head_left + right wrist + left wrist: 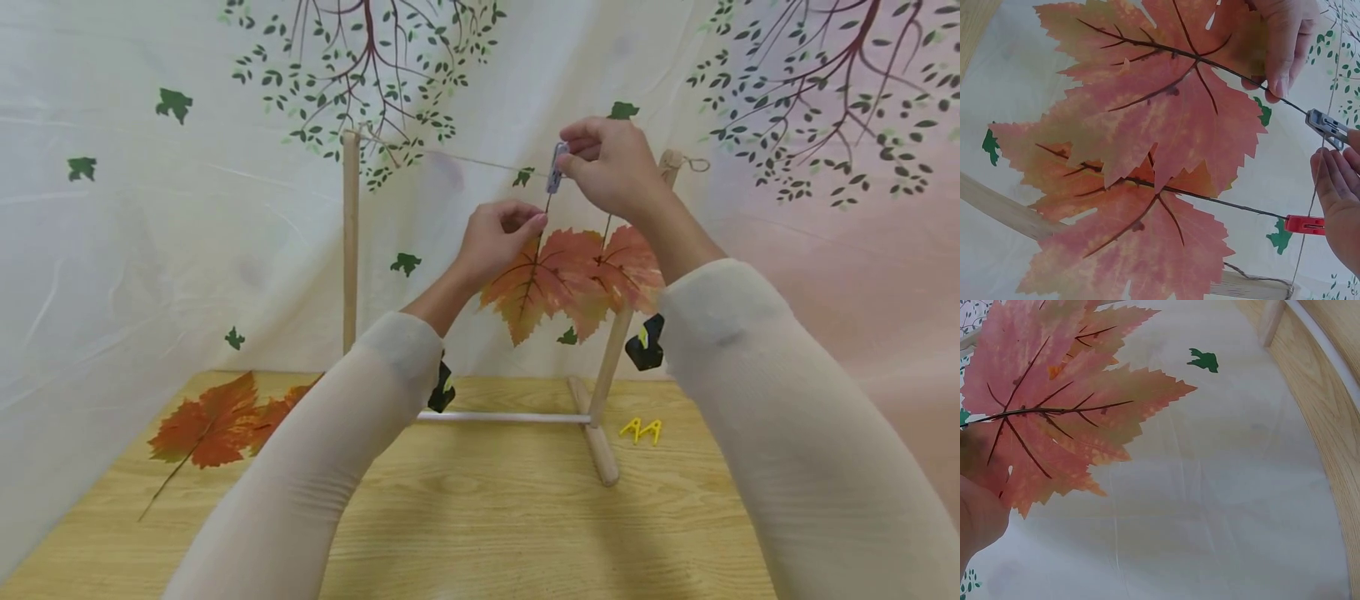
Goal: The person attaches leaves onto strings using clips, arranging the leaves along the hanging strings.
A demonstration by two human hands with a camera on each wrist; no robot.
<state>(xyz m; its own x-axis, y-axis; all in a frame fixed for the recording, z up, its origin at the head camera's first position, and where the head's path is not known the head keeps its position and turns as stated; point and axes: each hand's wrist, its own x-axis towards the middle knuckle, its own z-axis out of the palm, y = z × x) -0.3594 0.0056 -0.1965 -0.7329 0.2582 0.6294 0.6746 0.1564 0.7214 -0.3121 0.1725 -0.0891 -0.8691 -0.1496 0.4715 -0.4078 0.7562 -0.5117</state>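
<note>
My right hand [618, 167] pinches a grey clothespin [557, 169] at the twine [480, 162]. Below it, my left hand [493, 239] pinches the thin dark stem of an artificial autumn leaf [528, 287]. In the right wrist view the stem's upper end meets the jaws of the grey clothespin [1325, 125]; whether they grip it I cannot tell. A second reddish leaf [1129, 244] hangs by its stem from a red clothespin [1304, 225] on the same twine. That red clothespin is hidden behind my right hand in the head view.
Wooden posts [351, 242] hold up the twine, with a white bar [510, 417] low between them. More orange leaves [213, 421] lie at the table's left. Two yellow clothespins [641, 431] lie right of the stand's foot [602, 454]. A leaf-printed cloth [300, 275] hangs behind.
</note>
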